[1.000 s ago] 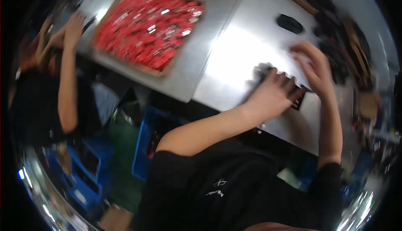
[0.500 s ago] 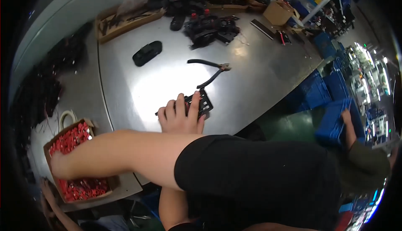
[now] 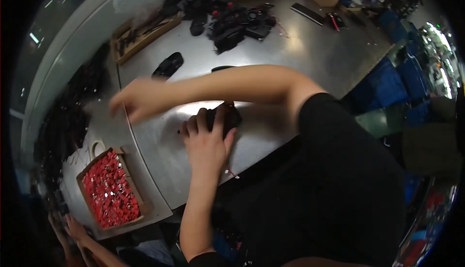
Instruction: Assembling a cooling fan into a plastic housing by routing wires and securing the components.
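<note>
My left hand [image 3: 206,133] is closed over a black plastic housing [image 3: 232,117] on the metal table, thumb at its right side and fingers across its top. Much of the housing is hidden beneath the hand. A thin red wire with small pale ends [image 3: 232,174] hangs by the table edge next to my left wrist. My right forearm crosses above the left hand, and my right hand [image 3: 143,100] is in the air over the table seam, its fingers smeared by motion. Behind that forearm, only one dark handle of the cutting pliers [image 3: 223,68] shows.
An open cardboard box of small red parts [image 3: 109,189] stands at the left, beside a tape roll [image 3: 98,148]. A black oblong shell [image 3: 168,65] lies beyond my right hand. Black parts [image 3: 232,32] are heaped at the back. Another person's hands [image 3: 75,230] show at lower left.
My right hand has come out of the red parts box and swung away from me, over the table. The left hand has stayed on the black housing. The view has shifted slightly.
</note>
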### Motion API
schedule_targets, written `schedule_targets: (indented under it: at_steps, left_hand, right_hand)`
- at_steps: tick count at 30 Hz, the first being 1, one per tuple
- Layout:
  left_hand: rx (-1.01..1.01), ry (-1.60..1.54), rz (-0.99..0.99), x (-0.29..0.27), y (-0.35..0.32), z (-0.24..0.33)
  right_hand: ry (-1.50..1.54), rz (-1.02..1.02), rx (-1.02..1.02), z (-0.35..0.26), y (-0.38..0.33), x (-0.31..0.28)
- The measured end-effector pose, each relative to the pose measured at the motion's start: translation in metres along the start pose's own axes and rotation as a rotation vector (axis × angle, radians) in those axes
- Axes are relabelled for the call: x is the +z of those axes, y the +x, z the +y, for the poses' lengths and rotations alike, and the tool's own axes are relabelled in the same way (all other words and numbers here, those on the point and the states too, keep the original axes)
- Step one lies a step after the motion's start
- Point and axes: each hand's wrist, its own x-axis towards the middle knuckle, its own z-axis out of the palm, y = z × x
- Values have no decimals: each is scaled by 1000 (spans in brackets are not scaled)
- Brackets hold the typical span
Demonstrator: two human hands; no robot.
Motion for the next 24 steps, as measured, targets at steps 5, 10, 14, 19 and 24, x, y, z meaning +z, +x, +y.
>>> schedule_targets:
  at_steps: [5,10,14,19,24]
  left_hand:
    - [43,-135,-209,-9,34,-7]
    - [164,-197,-442,2,84,-1]
    - [217,-273,-316,14,92,-1]
    - [201,-214,-295,9,93,2]
    - [163,-352,-391,4,97,-15]
  right_hand:
    - [-270,370,511,51,-188,-142]
    - [-248,393,658,49,-251,-175]
    - [-475,300,525,60,-246,-172]
    - [-431,349,539,68,-260,-184]
    - [-332,251,523,73,-254,-190]
